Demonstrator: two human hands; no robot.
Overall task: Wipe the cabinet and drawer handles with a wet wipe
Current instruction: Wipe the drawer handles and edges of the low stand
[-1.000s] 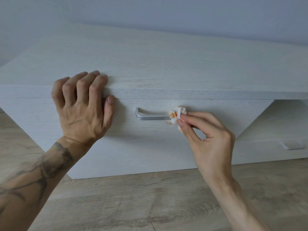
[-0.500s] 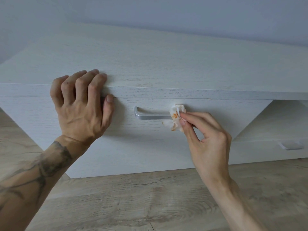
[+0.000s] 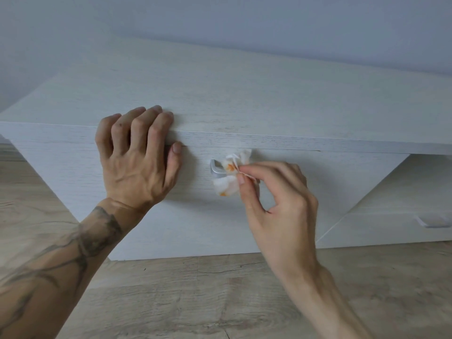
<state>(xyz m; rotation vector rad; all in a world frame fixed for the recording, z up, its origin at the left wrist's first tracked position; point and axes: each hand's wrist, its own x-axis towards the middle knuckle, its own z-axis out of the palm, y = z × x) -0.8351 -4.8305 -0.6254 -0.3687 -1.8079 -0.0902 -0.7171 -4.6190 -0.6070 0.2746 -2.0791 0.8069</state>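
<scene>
A white wet wipe (image 3: 228, 176) with orange stains is wrapped around the silver drawer handle (image 3: 215, 170), near its left end. My right hand (image 3: 276, 199) pinches the wipe between thumb and fingers, covering the rest of the handle. Only the handle's left corner shows. My left hand (image 3: 137, 160) grips the front edge of the white cabinet top (image 3: 244, 99), fingers curled over it and thumb against the drawer front (image 3: 171, 211).
A second silver handle (image 3: 434, 222) sits on a lower drawer at the far right, under an open recess. Wood-look flooring (image 3: 195, 302) lies below the cabinet. A pale wall (image 3: 220, 20) rises behind it.
My right hand has slid the wipe leftward along the handle, from its right part to near its left end. My left hand keeps its grip on the cabinet edge.
</scene>
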